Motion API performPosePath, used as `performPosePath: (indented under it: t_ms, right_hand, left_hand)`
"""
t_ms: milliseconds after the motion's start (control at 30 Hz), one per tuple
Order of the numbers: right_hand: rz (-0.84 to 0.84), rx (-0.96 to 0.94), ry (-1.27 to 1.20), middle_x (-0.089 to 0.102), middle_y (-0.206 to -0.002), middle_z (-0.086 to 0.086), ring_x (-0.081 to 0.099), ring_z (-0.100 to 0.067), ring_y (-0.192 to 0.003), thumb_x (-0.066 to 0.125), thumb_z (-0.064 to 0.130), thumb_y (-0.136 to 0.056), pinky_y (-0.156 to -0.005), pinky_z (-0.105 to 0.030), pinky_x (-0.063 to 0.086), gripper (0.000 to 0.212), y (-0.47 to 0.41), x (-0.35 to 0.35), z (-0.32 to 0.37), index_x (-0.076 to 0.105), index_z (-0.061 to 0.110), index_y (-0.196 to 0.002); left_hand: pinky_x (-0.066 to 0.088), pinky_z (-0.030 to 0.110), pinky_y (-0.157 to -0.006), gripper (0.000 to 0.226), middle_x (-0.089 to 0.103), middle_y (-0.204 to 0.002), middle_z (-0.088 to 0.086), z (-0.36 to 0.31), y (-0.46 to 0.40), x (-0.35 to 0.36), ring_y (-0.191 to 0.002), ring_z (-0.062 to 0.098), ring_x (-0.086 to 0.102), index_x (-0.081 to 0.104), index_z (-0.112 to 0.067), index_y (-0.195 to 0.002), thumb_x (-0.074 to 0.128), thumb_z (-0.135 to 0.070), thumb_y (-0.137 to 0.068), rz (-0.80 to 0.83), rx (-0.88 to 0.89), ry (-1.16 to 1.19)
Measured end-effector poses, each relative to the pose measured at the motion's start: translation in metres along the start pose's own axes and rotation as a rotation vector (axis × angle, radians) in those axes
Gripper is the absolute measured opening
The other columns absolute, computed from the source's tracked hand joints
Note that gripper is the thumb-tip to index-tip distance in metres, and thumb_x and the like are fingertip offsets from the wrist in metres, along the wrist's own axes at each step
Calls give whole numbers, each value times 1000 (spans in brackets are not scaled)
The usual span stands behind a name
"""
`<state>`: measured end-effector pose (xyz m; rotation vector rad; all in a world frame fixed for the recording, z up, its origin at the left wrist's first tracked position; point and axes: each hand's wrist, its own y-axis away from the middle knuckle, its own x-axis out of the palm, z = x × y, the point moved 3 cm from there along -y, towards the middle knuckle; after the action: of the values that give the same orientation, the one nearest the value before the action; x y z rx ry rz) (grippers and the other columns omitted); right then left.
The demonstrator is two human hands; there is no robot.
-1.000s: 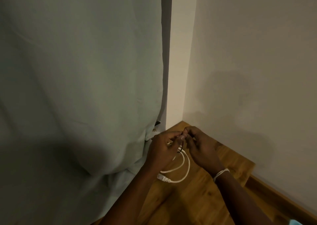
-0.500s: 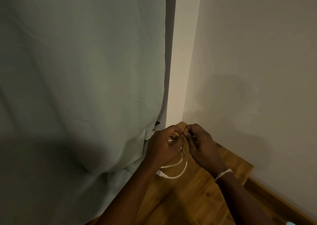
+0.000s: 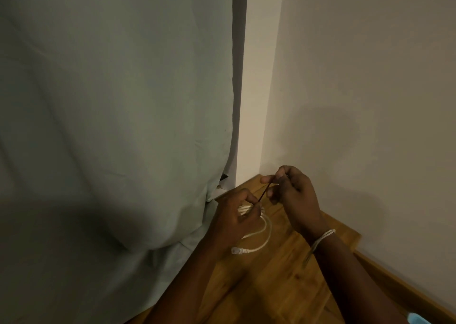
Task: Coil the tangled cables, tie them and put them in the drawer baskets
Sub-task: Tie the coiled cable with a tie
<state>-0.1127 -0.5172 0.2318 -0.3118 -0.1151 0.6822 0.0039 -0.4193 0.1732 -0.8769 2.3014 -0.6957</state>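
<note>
A white cable [image 3: 264, 237] is gathered into a small coil, and its clear plug end [image 3: 237, 250] hangs below. My left hand [image 3: 234, 218] is closed around the top of the coil, just above the wooden surface [image 3: 283, 286]. A thin dark tie [image 3: 265, 190] runs taut from the coil up and to the right. My right hand [image 3: 293, 192] pinches the tie's upper end between thumb and fingers, a little above and right of the left hand. The part of the coil inside my left fist is hidden.
A large pale green curtain [image 3: 111, 138] hangs on the left and drapes down to the wooden surface. Plain walls [image 3: 370, 101] meet in a corner right behind my hands. A wooden ledge edge [image 3: 394, 281] runs along the right wall. A white string bracelet [image 3: 320, 239] circles my right wrist.
My right hand has pulled up and to the right, away from the left hand, drawing the dark tie taut. The left hand stays on the coil.
</note>
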Motion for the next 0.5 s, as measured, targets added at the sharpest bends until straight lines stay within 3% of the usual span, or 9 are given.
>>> performPosePath:
  t_ms: [100, 200, 267, 333, 433, 500]
  right_hand:
    - [4, 138, -167, 69, -76, -12, 60, -19, -58, 34, 12, -108, -51, -28, 51, 26, -1, 1, 0, 53, 5, -92]
    - [2, 71, -97, 60, -67, -5, 49, -14, -52, 33, 10, -108, -49, -26, 42, 25, -5, -2, -5, 51, 8, -91]
    - [-23, 30, -54, 56, -65, -1, 43, -10, -50, 34, 11, -108, -47, -23, 37, 25, -5, -1, -7, 52, 11, -90]
    - [-61, -4, -32, 51, -62, 1, 40, -10, -51, 35, 11, -108, -46, -22, 35, 25, -6, -1, -6, 52, 13, -89]
    - [-101, -38, -45, 44, -59, 0, 36, -10, -51, 34, 8, -107, -46, -22, 31, 24, -7, -5, 3, 51, 9, -91]
    - [-98, -80, 14, 45, -60, 0, 39, -7, -50, 34, 8, -107, -46, -20, 34, 22, -7, -6, 8, 51, 6, -93]
  left_hand:
    - [58, 35, -67, 29, 65, -79, 1, -1, 4, 2, -75, 17, 64, 63, -8, -91, 62, -37, -87, 6, -28, 23]
    - [54, 21, -64, 10, 64, -79, -5, -4, 3, 7, -74, 11, 63, 61, -12, -88, 65, -21, -90, 61, 2, -3]
    - [46, 11, -60, 10, 58, -74, -15, -11, 1, 9, -71, 4, 60, 57, -20, -85, 65, -20, -90, 55, 41, -61]
    - [45, 13, -56, 13, 54, -69, -12, -17, 1, 12, -70, 3, 57, 52, -24, -83, 64, -21, -88, 31, 100, -86]
    - [48, 24, -57, 15, 56, -75, -1, -19, 1, 14, -69, 16, 57, 51, -22, -84, 64, -24, -90, 9, 160, -66]
    - [51, 24, -62, 21, 58, -77, -2, -13, 0, 14, -72, 17, 58, 53, -22, -88, 60, -41, -92, -3, 167, -80]
